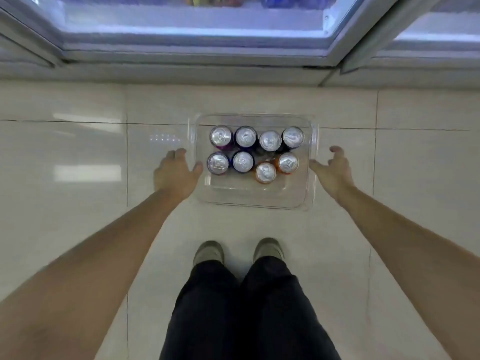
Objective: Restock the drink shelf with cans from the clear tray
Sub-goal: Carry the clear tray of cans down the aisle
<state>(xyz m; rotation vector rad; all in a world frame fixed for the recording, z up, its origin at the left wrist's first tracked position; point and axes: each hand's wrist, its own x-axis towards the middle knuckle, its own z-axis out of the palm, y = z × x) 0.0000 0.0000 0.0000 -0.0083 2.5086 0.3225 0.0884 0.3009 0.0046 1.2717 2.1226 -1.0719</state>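
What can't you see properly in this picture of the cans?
1. Can labels: the head view shows only the silver tops in the clear tray, so brands stay hidden.
2. Fridge shelf: cut off by the top edge and washed out by glare.
3. Left hand and right hand: whether they touch the tray sides is unclear.

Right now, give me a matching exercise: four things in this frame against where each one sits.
Things:
1. orange cans
2. left hand
3. right hand
4. shoes

Places:
A. open, at the clear tray's right wall
B. on the floor tiles, nearer the person than the tray
C. near row of the tray, right end
D. open, at the tray's left wall

Pairs: 1-C, 2-D, 3-A, 4-B
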